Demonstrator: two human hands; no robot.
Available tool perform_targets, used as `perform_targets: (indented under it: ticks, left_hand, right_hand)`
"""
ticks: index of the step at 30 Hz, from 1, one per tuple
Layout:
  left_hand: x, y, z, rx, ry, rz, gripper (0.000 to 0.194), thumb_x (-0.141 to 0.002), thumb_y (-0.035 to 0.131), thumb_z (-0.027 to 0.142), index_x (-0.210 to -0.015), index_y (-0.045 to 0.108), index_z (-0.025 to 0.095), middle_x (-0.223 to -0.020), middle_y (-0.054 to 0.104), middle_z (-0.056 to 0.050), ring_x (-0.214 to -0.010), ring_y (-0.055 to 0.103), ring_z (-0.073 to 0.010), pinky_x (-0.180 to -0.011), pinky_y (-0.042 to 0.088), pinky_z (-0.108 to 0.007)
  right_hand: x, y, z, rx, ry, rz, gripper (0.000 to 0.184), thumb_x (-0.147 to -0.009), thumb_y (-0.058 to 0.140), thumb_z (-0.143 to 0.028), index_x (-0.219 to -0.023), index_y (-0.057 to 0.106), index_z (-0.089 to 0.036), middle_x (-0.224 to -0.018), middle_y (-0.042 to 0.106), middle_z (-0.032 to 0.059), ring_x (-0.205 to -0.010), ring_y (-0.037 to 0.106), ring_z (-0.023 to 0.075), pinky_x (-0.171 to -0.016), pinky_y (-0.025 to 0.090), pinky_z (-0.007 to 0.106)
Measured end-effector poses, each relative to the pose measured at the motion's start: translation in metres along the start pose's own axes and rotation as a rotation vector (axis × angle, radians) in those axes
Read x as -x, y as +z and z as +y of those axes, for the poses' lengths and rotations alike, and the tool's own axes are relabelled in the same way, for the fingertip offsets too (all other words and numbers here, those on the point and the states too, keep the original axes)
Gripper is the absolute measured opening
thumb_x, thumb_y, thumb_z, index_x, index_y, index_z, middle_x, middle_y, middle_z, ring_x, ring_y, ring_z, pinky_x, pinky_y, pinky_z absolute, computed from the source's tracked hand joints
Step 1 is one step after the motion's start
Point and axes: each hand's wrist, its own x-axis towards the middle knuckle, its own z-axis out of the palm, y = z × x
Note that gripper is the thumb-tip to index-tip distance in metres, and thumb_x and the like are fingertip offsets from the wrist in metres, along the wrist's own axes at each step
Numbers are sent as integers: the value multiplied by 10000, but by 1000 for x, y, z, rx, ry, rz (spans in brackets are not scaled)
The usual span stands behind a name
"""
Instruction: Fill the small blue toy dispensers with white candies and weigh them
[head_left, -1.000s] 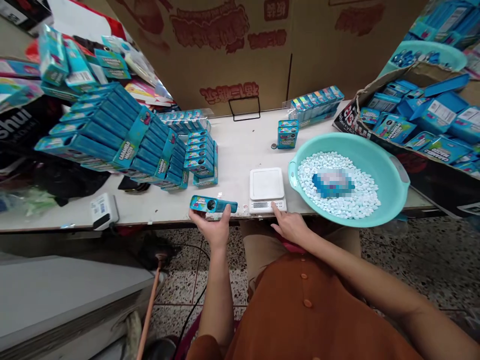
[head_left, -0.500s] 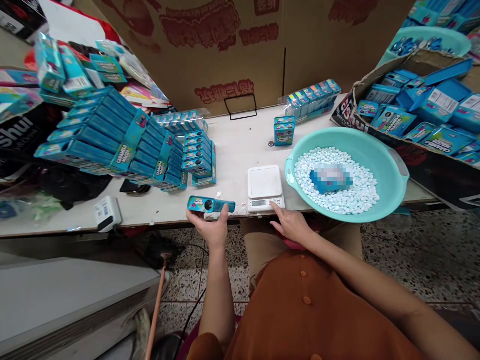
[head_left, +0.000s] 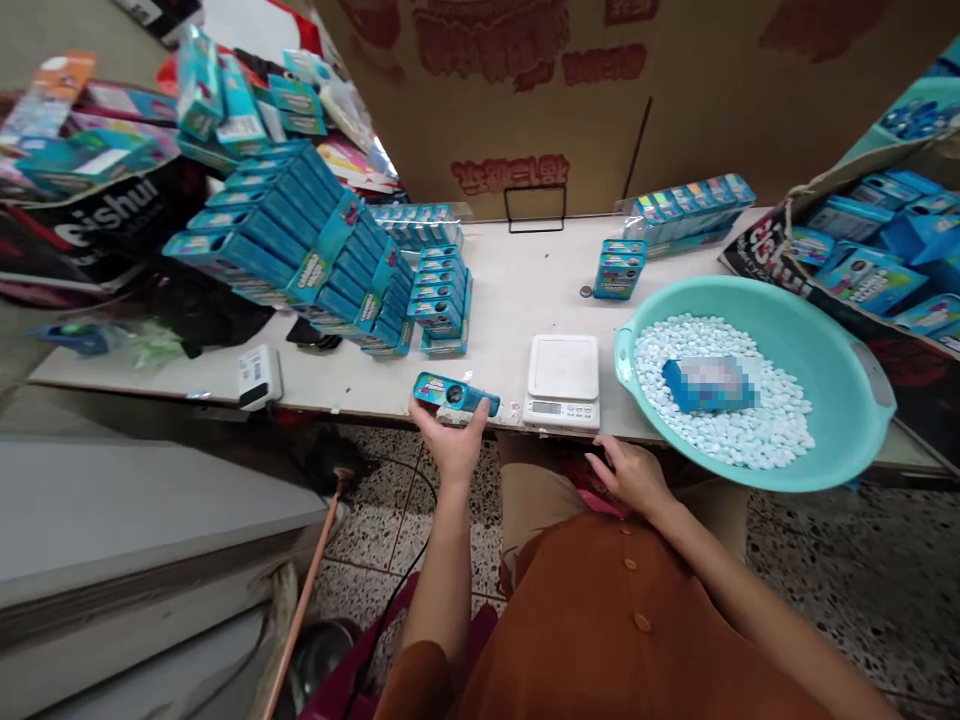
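Note:
My left hand [head_left: 448, 443] grips a small blue box [head_left: 455, 394] at the table's front edge, thumb on one side and fingers under it. My right hand [head_left: 632, 474] hovers just below the table edge, in front of the white digital scale [head_left: 562, 381]; its fingers are loosely spread and hold nothing. To the right of the scale stands a teal basin [head_left: 840, 370] filled with small white candies [head_left: 720, 425], with a blurred blue item lying on them.
Tall slanting stacks of blue boxes [head_left: 300, 250] fill the table's left half. Two more boxes [head_left: 619, 268] and a wrapped row [head_left: 686, 205] sit at the back. A cardboard carton of blue boxes [head_left: 877, 250] is at right, a small white device [head_left: 259, 376] at left.
My right hand has drawn back from the scale's buttons to below the table edge. The view has shifted left. My left hand still holds the blue box in place.

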Motion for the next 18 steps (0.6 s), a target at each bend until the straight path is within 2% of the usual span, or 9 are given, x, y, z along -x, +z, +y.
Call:
perform_targets:
  ticks: [6, 13, 18]
  left_hand:
    - [-3, -2, -5, 12, 0, 21, 913, -583, 770, 433, -1311, 298, 147, -1281, 447, -176, -1164, 479, -250, -1008, 389, -361]
    - [-4, -3, -9, 18, -5, 12, 906, -583, 768, 441, -1304, 297, 160, -1259, 460, -164, -1145, 487, -247, -1000, 388, -363]
    - [-7, 7, -5, 52, 39, -23, 883, -587, 762, 453, -1285, 310, 157, -1217, 482, -151, -1141, 485, -246, -992, 390, -369]
  right_hand:
    - [4, 4, 8, 32, -1, 36, 272, -890, 453, -368, -966, 597, -149, -680, 652, 21, -559, 575, 120, -558, 362, 245]
    - [-12, 1, -2, 43, -46, 61, 298, -890, 457, -355, -1042, 596, -140, -719, 662, 36, -577, 580, 127, -571, 380, 246]
    - [-16, -1, -6, -6, -36, 70, 279, -892, 458, -337, -1036, 592, -139, -736, 668, 39, -599, 587, 130, -587, 390, 244]
